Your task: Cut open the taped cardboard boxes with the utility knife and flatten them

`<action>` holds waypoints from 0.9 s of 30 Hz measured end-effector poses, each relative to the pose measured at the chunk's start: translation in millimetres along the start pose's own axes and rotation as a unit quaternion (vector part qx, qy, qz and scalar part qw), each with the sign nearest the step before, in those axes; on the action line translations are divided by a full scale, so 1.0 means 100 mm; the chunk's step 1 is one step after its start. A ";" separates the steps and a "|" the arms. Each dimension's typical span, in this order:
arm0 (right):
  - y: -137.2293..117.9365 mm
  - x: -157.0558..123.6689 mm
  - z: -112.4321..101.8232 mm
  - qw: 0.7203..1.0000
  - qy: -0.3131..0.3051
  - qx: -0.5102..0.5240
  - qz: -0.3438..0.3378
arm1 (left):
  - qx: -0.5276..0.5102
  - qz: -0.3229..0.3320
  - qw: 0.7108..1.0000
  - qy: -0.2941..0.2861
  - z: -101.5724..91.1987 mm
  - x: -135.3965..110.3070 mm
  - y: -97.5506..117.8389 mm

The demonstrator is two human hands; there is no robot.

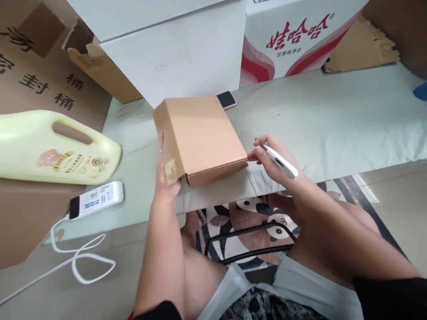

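I have my left hand clamped on the taped side of the cardboard box, apparently steadying it on the bench, my right hand curled round a white tool by its corner, a phone behind.

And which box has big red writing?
The white box with red swirls, right of the plainer white one. The big brown box at left has black writing; the small held box has a plain top.

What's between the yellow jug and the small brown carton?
Bare pale green surface in the head view: nothing lies on the stretch from the yellow jug to the brown carton.
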State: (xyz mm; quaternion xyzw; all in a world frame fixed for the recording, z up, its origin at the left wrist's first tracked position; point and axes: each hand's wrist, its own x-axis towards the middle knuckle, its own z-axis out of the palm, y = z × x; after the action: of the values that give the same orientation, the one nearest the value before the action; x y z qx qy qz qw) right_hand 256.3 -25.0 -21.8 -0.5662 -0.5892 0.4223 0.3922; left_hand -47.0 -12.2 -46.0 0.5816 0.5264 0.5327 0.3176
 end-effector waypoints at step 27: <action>-0.05 -0.03 -0.03 0.999 0.021 0.013 0.037 | -0.061 -0.087 0.991 -0.085 0.01 -0.10 0.07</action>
State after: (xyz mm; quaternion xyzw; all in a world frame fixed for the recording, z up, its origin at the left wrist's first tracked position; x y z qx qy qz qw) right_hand 257.8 -28.0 -15.7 -0.5914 -0.5538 0.4322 0.3959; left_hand -43.1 -23.2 -42.6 0.5562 0.5125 0.4831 0.4411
